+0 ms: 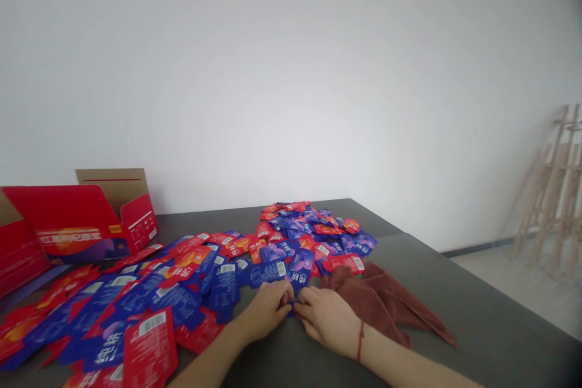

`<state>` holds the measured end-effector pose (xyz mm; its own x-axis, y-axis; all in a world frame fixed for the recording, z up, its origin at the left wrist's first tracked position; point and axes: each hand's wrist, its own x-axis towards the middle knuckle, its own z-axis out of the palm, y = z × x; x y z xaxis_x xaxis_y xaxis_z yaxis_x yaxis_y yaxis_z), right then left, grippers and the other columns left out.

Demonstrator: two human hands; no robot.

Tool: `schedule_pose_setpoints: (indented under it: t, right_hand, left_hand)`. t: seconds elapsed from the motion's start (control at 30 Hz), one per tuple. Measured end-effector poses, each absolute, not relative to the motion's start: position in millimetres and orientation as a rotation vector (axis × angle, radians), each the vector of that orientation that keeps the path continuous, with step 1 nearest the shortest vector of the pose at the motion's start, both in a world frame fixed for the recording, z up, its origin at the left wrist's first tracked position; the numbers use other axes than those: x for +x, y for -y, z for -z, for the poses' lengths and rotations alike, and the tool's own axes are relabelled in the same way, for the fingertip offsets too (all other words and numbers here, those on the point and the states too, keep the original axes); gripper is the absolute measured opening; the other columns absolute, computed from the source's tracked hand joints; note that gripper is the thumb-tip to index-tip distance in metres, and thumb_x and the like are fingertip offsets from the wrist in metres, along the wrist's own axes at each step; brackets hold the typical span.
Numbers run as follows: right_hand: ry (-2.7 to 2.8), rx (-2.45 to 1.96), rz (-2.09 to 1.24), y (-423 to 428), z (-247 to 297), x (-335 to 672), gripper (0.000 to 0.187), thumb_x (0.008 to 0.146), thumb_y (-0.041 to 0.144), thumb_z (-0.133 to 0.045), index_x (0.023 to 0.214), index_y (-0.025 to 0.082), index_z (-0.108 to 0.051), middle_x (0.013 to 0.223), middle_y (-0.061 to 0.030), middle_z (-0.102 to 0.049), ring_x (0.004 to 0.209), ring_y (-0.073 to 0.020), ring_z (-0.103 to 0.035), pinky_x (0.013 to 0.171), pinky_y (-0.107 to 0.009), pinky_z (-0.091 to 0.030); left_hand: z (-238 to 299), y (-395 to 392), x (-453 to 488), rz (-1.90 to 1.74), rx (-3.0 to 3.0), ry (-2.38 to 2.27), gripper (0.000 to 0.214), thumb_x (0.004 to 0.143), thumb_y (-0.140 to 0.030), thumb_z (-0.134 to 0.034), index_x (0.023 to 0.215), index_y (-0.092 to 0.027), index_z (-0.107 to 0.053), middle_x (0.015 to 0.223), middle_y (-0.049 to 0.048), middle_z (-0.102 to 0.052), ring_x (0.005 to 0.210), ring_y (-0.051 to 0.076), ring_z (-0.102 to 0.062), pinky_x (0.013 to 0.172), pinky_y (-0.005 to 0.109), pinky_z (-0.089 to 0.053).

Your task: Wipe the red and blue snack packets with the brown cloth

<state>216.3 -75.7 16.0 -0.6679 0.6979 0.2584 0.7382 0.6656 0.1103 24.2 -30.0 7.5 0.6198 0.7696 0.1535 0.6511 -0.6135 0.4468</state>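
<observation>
Close together near the table's front middle, my left hand (268,309) and my right hand (331,319) have their fingers closed on a small blue packet (291,310). Most of that packet is hidden behind the fingers. Just beyond the fingertips a blue packet with a purple flower print (300,267) lies on the heap. A brown cloth (386,300) is crumpled beside my right hand. Left of my left hand spreads a wide pile of red and blue packets, among them a red one (150,348) with a white barcode.
An open red carton (77,218) stands at the back left, flaps up. A second heap of packets (300,224) reaches toward the far edge of the dark table (454,315). Behind is a white wall (291,73); wooden easels (555,194) stand at the right.
</observation>
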Motion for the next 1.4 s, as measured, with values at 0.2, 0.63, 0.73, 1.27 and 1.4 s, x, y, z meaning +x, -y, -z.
schedule_pose_setpoints:
  t: [0.2,0.63,0.73,1.27,1.4]
  right_hand:
    - [2.521,-1.436,0.226,88.8,-17.0,270.7,0.02,0.092,0.022,-0.047,0.099,0.023,-0.065,0.091,-0.0023,-0.059,0.08,-0.0161,-0.057,0.067,-0.027,-0.04]
    - [2.63,-1.492,0.35,68.1,-17.3,199.4,0.022,0.087,0.013,-0.048,0.1,0.012,-0.065,0.096,-0.0102,-0.061,0.088,-0.0219,-0.057,0.066,-0.03,-0.043]
    - [2.66,-1.292,0.303,79.3,-13.2,212.4,0.019,0.088,0.019,-0.05,0.1,0.017,-0.063,0.096,-0.0058,-0.06,0.086,-0.0199,-0.056,0.069,-0.03,-0.042]
    - [2.621,-1.52,0.298,69.7,-22.3,197.0,0.019,0.087,0.012,-0.049,0.095,0.013,-0.066,0.095,-0.008,-0.062,0.086,-0.0207,-0.059,0.066,-0.03,-0.043]
    - [2.627,-1.316,0.259,82.6,-14.2,203.1,0.016,0.089,0.017,-0.05,0.097,0.018,-0.064,0.094,-0.0039,-0.06,0.084,-0.0186,-0.058,0.067,-0.029,-0.042]
  left_hand:
    - [-15.1,29.3,23.8,-0.432,2.475,-1.073,0.033,0.08,-0.014,-0.053,0.11,-0.029,-0.058,0.084,-0.0051,-0.057,0.08,0.016,-0.052,0.079,0.028,-0.032]
    - [-0.7,24.2,24.9,-0.479,2.406,-1.161,0.04,0.077,-0.012,-0.055,0.114,-0.026,-0.052,0.084,-0.0063,-0.06,0.082,0.015,-0.055,0.082,0.028,-0.033]
    - [-1.1,23.8,24.4,-0.468,2.419,-1.159,0.039,0.079,-0.013,-0.054,0.116,-0.026,-0.052,0.084,-0.0059,-0.061,0.082,0.016,-0.055,0.082,0.028,-0.033]
    - [3.9,21.1,25.3,-0.497,2.431,-1.168,0.041,0.078,-0.013,-0.053,0.117,-0.026,-0.05,0.082,-0.0064,-0.061,0.081,0.016,-0.056,0.079,0.027,-0.034]
    - [3.8,21.4,24.9,-0.494,2.42,-1.177,0.039,0.078,-0.014,-0.052,0.116,-0.025,-0.052,0.082,-0.0059,-0.061,0.082,0.016,-0.056,0.078,0.027,-0.034]
